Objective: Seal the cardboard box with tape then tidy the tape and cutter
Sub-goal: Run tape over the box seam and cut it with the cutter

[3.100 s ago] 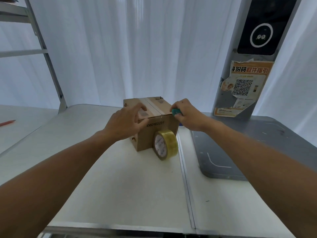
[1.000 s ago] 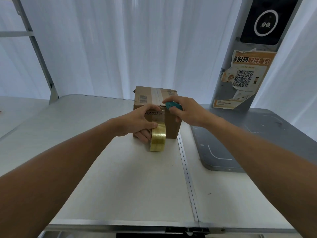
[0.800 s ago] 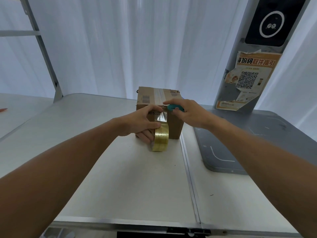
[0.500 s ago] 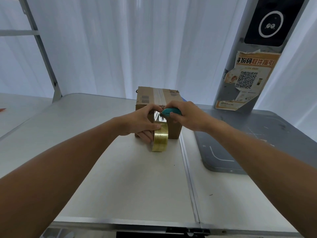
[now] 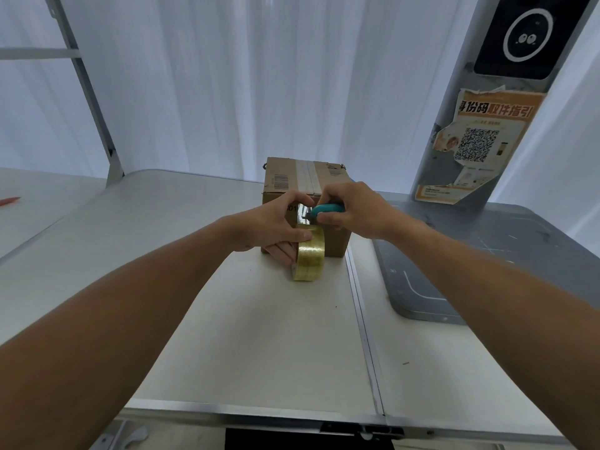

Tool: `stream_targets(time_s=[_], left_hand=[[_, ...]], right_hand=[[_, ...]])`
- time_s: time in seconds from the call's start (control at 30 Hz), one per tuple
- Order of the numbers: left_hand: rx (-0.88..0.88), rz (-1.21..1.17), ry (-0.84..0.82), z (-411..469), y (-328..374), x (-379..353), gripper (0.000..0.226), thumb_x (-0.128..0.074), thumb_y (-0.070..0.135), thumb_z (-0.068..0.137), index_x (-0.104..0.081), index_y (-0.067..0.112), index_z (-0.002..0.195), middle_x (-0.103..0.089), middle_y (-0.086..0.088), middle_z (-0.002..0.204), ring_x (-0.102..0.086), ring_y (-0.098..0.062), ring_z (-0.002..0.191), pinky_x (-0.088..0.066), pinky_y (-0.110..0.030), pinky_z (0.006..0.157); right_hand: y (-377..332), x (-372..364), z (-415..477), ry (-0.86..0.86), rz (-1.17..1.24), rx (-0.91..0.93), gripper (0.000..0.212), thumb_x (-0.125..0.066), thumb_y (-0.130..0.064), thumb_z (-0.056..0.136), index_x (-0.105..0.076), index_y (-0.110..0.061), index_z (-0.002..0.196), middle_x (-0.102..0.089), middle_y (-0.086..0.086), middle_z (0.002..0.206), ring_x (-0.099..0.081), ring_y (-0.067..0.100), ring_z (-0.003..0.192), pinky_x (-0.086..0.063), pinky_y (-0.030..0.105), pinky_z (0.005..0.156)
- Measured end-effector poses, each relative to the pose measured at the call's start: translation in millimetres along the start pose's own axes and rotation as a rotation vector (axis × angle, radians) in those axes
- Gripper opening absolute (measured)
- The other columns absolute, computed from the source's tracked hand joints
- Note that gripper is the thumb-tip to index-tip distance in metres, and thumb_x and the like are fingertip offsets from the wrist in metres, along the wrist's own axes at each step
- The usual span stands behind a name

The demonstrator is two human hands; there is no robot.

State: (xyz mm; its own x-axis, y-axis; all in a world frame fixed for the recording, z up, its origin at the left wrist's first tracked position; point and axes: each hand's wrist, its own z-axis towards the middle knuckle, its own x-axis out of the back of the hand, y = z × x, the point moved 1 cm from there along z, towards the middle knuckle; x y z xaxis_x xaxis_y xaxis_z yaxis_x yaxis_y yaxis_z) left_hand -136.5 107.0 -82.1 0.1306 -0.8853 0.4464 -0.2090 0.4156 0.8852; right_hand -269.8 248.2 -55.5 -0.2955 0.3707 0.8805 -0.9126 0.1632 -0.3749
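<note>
The cardboard box [image 5: 305,183] sits on the white table [image 5: 259,336], a pale strip of tape already along its top. In front of it, the left hand [image 5: 272,227] grips the yellowish tape roll [image 5: 310,256] on edge, touching the tabletop. The right hand [image 5: 352,211] is closed round a teal cutter [image 5: 328,209], tip at the clear strip running up the box's front face.
</note>
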Motion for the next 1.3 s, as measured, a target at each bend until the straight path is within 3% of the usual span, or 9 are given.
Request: stream_targets(time_s=[0.13,0.57,0.63,0.7,0.77,0.9,0.97,1.13,1.3], left_hand=[[-0.010,-0.002,0.017,0.7,-2.7,-0.3,0.051,-0.069,0.016,0.088,-0.041,0.035,0.126,-0.058,-0.009,0.118,-0.067,-0.026,0.094,-0.061,-0.037,0.073],[-0.015,-0.035,0.020,-1.6,-3.9,-0.2,0.054,-0.070,0.017,0.088,-0.040,0.035,0.128,-0.060,-0.009,0.118,-0.068,-0.025,0.093,-0.061,-0.039,0.075],[-0.019,-0.036,0.022,-2.1,-3.5,-1.3,0.053,-0.069,0.016,0.088,-0.039,0.035,0.128,-0.060,-0.008,0.117,-0.067,-0.024,0.093,-0.061,-0.035,0.072],[-0.020,-0.032,0.021,-2.3,-3.5,-1.7,0.053,-0.069,0.016,0.089,-0.039,0.034,0.129,-0.060,-0.008,0.115,-0.067,-0.023,0.092,-0.060,-0.031,0.069],[-0.016,-0.029,0.018,-2.4,-3.5,-1.4,0.054,-0.069,0.016,0.089,-0.038,0.034,0.130,-0.061,-0.009,0.114,-0.067,-0.022,0.091,-0.061,-0.034,0.071],[-0.014,-0.029,0.016,-2.8,-1.7,-1.4,0.054,-0.068,0.016,0.089,-0.038,0.036,0.129,-0.060,-0.008,0.115,-0.067,-0.021,0.090,-0.059,-0.029,0.067],[-0.012,-0.027,0.016,-3.2,-0.9,-1.9,0.054,-0.068,0.016,0.089,-0.038,0.036,0.128,-0.060,-0.008,0.118,-0.066,-0.021,0.091,-0.058,-0.026,0.065],[-0.008,-0.033,0.018,-3.3,-1.2,-1.5,0.055,-0.069,0.017,0.089,-0.038,0.035,0.131,-0.060,-0.008,0.119,-0.067,-0.021,0.091,-0.059,-0.027,0.065],[0.001,-0.063,0.017,-2.9,-3.1,-1.6,0.055,-0.070,0.017,0.088,-0.040,0.034,0.131,-0.063,-0.010,0.114,-0.074,-0.023,0.079,-0.062,-0.039,0.070]], right_hand=[[-3.4,-0.1,0.0,0.026,-0.107,0.027,0.014,-0.072,-0.028,0.087,-0.060,-0.021,0.089,-0.058,-0.009,0.081,-0.052,0.000,0.068,-0.031,0.012,0.059],[-10.4,-4.8,5.2,0.078,-0.301,0.069,0.016,-0.071,-0.036,0.086,-0.067,-0.021,0.090,-0.058,-0.010,0.077,-0.048,0.002,0.063,-0.026,0.012,0.058],[-8.1,-7.6,5.0,0.124,-0.316,0.088,0.018,-0.073,-0.039,0.083,-0.070,-0.023,0.089,-0.060,-0.009,0.080,-0.052,0.006,0.075,-0.033,0.018,0.065],[-6.4,-9.0,4.4,0.162,-0.327,0.101,0.019,-0.075,-0.042,0.079,-0.071,-0.026,0.089,-0.065,-0.007,0.089,-0.056,0.011,0.093,-0.038,0.030,0.083],[-6.2,-7.3,5.8,0.193,-0.340,0.111,0.019,-0.075,-0.043,0.077,-0.072,-0.027,0.088,-0.067,-0.007,0.095,-0.055,0.012,0.102,-0.036,0.039,0.095],[-7.3,-5.1,11.0,0.154,-0.264,0.136,0.019,-0.077,-0.039,0.078,-0.073,-0.022,0.083,-0.063,-0.008,0.074,-0.053,0.008,0.074,-0.036,0.027,0.076],[-8.0,-8.0,10.6,0.090,-0.187,0.122,0.017,-0.078,-0.032,0.080,-0.074,-0.017,0.086,-0.066,-0.005,0.076,-0.053,0.006,0.066,-0.036,0.017,0.067],[-8.8,-10.7,10.6,0.077,-0.122,0.104,0.014,-0.078,-0.025,0.081,-0.073,-0.013,0.088,-0.064,-0.005,0.077,-0.055,0.003,0.065,-0.036,0.010,0.063],[-7.2,-8.4,11.2,0.079,-0.107,0.090,0.015,-0.078,-0.023,0.082,-0.074,-0.012,0.090,-0.068,-0.001,0.080,-0.057,0.006,0.068,-0.038,0.010,0.064]])
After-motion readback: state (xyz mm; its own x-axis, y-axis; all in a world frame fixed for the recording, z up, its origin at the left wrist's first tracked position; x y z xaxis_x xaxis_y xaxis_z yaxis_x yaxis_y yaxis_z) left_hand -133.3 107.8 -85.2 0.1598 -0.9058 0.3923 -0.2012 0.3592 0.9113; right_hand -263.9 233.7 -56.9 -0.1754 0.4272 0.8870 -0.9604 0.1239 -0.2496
